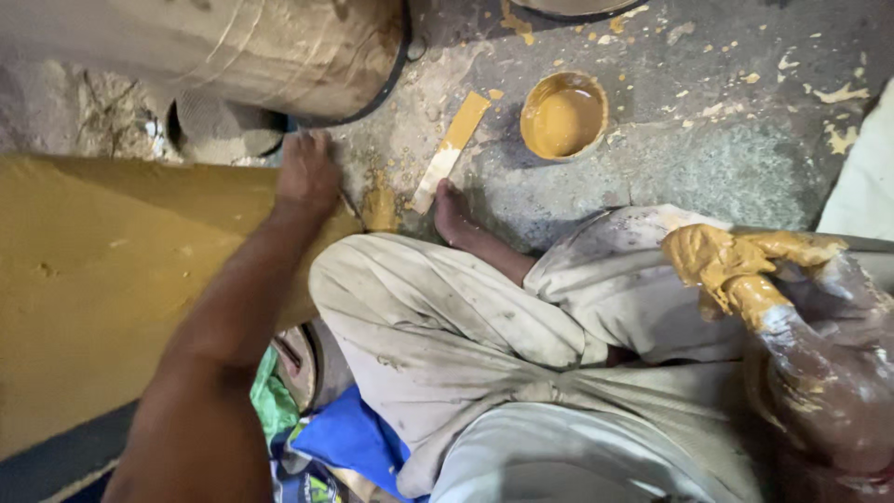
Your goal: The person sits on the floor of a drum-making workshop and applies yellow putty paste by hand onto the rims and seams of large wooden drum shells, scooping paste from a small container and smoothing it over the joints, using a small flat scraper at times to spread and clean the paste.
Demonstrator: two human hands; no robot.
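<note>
**At the slab's upper right corner: left hand pressed down, right hand loaded with paste**

On the floor in front of you, the ochre-coated slab (102, 279) fills the left of the view, its long axis running from the lower left up toward its upper right corner; your left hand (305, 172) rests on that corner, palm down and fingers laid together flat against the surface, holding nothing; whether it presses or merely steadies, you cannot tell from this view. Your right hand (745, 270) is raised at the far right over your knee, well apart from the slab, fingers curled about a lump of wet ochre paste (712, 256) and smeared with it to the wrist; the left hand is by far the nearer to the slab, and the slab lies to the left of the loaded hand, across your folded legs.

The slab's coat looks matte, even and thick, with a few shallow dents near its left edge; its right edge stops just short of your trousers.

Beyond your bare foot (454, 212), a small round bowl (564, 115) of the same ochre mix stands on the grey floor (745, 158), nearer the right hand than the left; a flat paste-coated strip (453, 149) lies slantwise between the bowl and the slab's corner, its long axis pointing from that corner toward the bowl; splashes of paste dot the floor around both.
</note>
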